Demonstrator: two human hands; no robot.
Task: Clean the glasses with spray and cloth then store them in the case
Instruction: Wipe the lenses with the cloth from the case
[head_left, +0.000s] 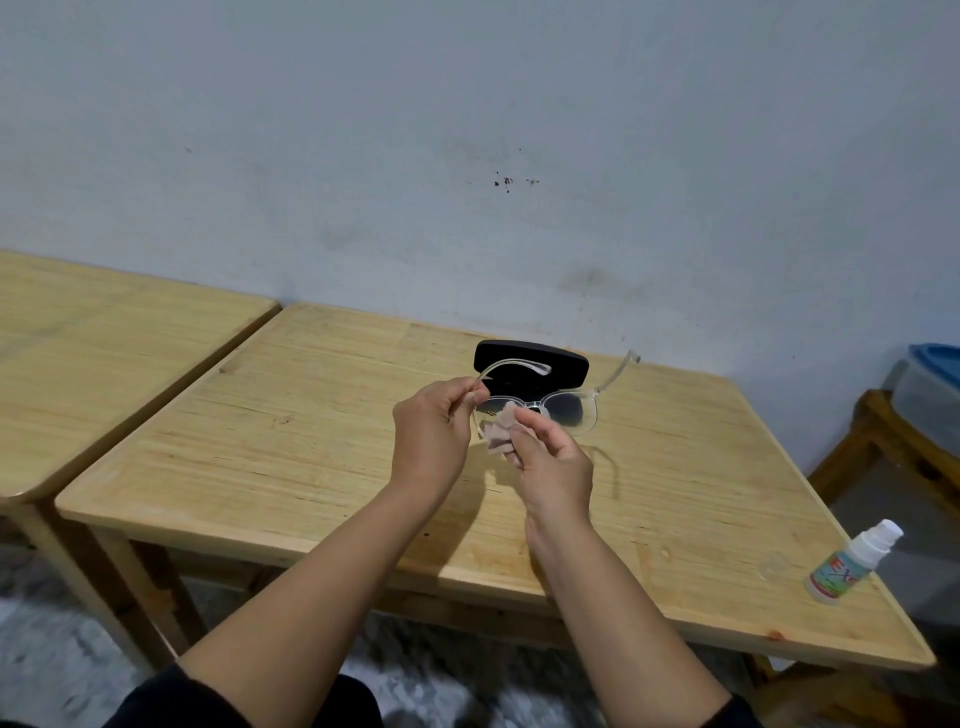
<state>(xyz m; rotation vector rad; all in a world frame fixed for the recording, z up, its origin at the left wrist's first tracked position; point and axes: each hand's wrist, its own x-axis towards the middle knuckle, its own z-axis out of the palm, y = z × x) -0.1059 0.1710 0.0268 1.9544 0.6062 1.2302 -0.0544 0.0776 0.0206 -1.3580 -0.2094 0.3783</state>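
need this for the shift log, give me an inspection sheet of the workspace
surface: wooden table, bare apart from the job's things
job's things: clear glasses held above the table; cloth on one lens; black case open behind; spray bottle upright near the right edge
clutter: nothing seen
grippers: left hand pinches the frame; right hand holds the cloth
cables: nothing seen
surroundings: second table at left, marked wall, blue-lidded box at right

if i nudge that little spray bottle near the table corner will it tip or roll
The spray bottle is tall and narrow, standing upright, so it probably tips easily. Being round, it would likely roll once down, and it stands near the table edge. It looks small and light.
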